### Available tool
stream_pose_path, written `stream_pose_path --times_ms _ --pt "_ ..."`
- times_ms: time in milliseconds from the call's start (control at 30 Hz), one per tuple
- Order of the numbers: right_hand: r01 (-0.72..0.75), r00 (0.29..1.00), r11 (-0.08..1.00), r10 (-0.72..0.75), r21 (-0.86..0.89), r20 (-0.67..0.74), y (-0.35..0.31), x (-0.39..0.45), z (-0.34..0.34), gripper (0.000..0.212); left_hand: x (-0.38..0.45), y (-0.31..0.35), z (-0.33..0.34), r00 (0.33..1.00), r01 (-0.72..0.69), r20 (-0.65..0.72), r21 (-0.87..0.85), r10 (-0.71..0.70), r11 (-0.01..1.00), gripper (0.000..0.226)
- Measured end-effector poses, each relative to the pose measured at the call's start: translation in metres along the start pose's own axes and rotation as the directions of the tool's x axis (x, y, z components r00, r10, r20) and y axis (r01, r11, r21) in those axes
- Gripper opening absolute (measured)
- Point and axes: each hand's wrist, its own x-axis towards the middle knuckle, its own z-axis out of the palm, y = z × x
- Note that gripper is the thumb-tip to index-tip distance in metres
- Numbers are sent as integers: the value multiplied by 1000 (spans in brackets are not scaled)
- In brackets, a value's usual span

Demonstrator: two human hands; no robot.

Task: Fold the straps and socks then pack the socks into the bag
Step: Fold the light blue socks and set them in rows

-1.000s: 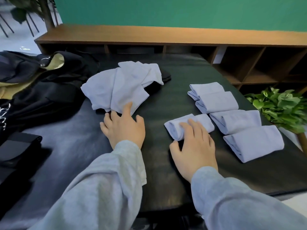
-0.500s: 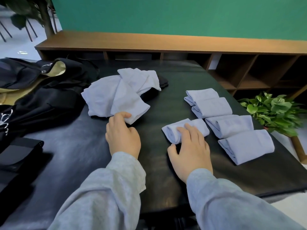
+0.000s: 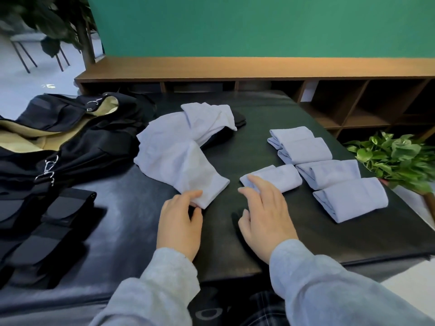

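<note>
Green wall [image 3: 259, 24] fills the back of the shot, and below it a long low wooden shelf unit [image 3: 235, 69] runs along behind the dark padded table [image 3: 131, 208], which is our landmark. On the table's left side sprawls the big black bag with a tan lining [image 3: 70, 137], its mouth open and metal clips showing, with flat black straps [image 3: 54, 222] lying at the near left corner just in front of it. Off the table's right edge, a leafy green potted plant [image 3: 397, 158] pokes in. Toward the table's middle sits the loose heap of pale blue unfolded socks [image 3: 179, 147], rumpled and overlapping, with something dark under its far end. On the table's right half, four pale blue folded socks [image 3: 327, 170] lie in a staggered row running from far to near, the neighbours touching. Just left of that row is a fifth small folded pale blue sock [image 3: 277, 177]. The right hand [image 3: 266, 220] has its fingers straight and spread, fingertips pressing that sock's near corner. The left hand [image 3: 180, 224], near the table's front centre, curls its fingers and pinches the nearest corner of the loose heap. Both arms wear grey sleeves [image 3: 160, 285].
</note>
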Motion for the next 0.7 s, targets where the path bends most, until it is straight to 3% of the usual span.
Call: stream_pose_path --times_ms 100,267,333,467,533,600,700 --pt "14 999 996 -18 83 49 -11 -12 -4 52 -19 -3 -12 1000 4 2 -95 -4 995 33" --pt "73 944 987 -114 140 309 -23 -22 -7 58 -41 -8 -26 999 -40 -1 -147 41 988 49" --pt "34 918 988 -90 150 386 -23 -19 -8 63 -45 -9 -28 998 -64 -23 -171 61 983 48" --pt "8 904 990 -66 139 422 -17 -15 -7 65 -47 -15 -27 997 -74 -30 -236 69 969 41" --pt "23 908 991 -75 128 412 -16 -16 -5 59 -45 -23 -26 984 -155 -104 -108 144 982 28" --pt "17 924 990 -70 142 376 -16 -18 -4 49 -45 -31 -22 951 -234 -187 91 247 968 52" --pt "35 946 991 -74 126 316 -16 -19 -5 31 -48 -26 -18 942 -212 -210 235 263 948 72"
